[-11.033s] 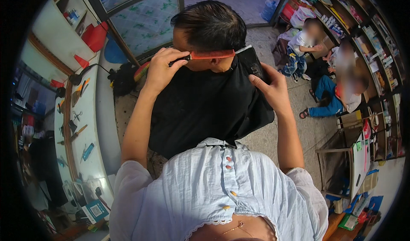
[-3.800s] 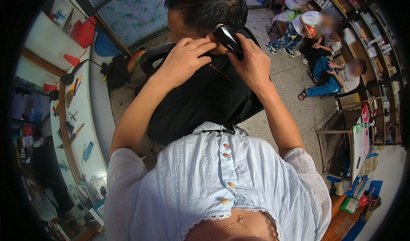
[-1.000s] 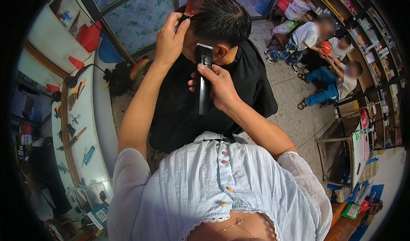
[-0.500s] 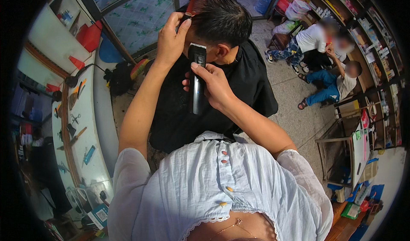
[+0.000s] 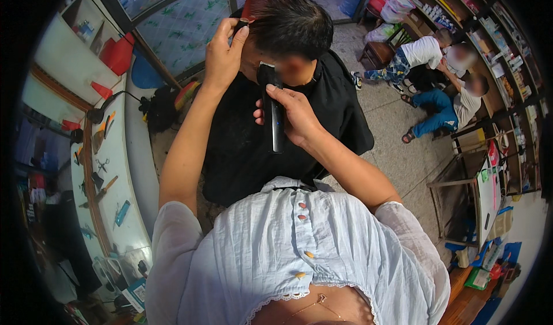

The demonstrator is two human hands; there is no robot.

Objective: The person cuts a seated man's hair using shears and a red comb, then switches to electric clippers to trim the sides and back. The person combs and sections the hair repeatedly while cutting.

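Observation:
A seated person with short dark hair (image 5: 296, 25) is in front of me, draped in a black cape (image 5: 236, 146). My left hand (image 5: 224, 54) grips a reddish comb (image 5: 253, 2) by its dark end, and the teeth lie against the hair at the side of the head. In my right hand (image 5: 294, 109) is a black hair clipper (image 5: 274, 120), held upright with the thumb on its front. The clipper's pale blade is close to the side of the head, beside the ear; whether it touches is hard to tell.
On the left, a white counter (image 5: 129, 227) carries scissors (image 5: 102, 165), a teal clipper (image 5: 121, 212) and other tools. Three people sit at the right by shelves (image 5: 501, 89) of goods. A wooden chair (image 5: 380, 54) and a small table (image 5: 489, 204) stand on that side.
The clipper and my right hand have shifted slightly right and tilted, the blade end leaning left. My left hand with the comb has moved a little left. The head sits slightly further left.

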